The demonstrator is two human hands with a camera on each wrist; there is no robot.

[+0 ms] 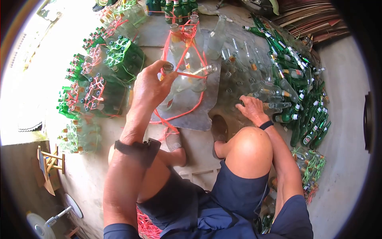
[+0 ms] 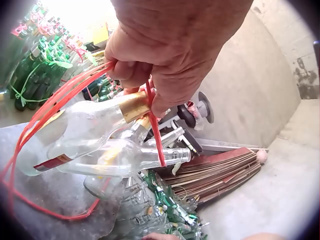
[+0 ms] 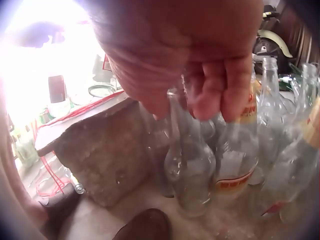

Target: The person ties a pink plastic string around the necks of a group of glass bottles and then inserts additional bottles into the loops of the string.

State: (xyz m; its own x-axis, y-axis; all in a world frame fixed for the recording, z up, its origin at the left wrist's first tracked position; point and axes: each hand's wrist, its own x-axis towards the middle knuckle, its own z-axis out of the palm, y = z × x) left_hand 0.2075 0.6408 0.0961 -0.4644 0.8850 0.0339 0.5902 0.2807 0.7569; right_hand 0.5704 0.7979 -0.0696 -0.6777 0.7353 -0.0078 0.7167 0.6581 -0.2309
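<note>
My left hand [image 1: 153, 81] grips the neck of a clear glass bottle [image 2: 85, 117] with gold foil, a strand of red twine [image 2: 159, 135] running by its fingers. That bottle leans in a cluster of clear bottles on a grey slab [image 1: 199, 119], and the twine loops around the cluster. One clear bottle [image 2: 135, 157] in it lies tilted, its neck under the strand. My right hand [image 1: 252, 109] is over clear bottles at the right, fingers loosely bent downward. In the right wrist view its fingertips come close about the neck of an upright clear bottle [image 3: 190, 165], partly blurred.
Tied bundles of green bottles [image 1: 123, 53] and clear ones stand on the left. A pile of green bottles [image 1: 306, 107] lies along the right wall. More green bottles [image 1: 181, 12] stand beyond the slab. My shoes [image 1: 219, 129] are at its near edge; a fan [image 1: 39, 225] is lower left.
</note>
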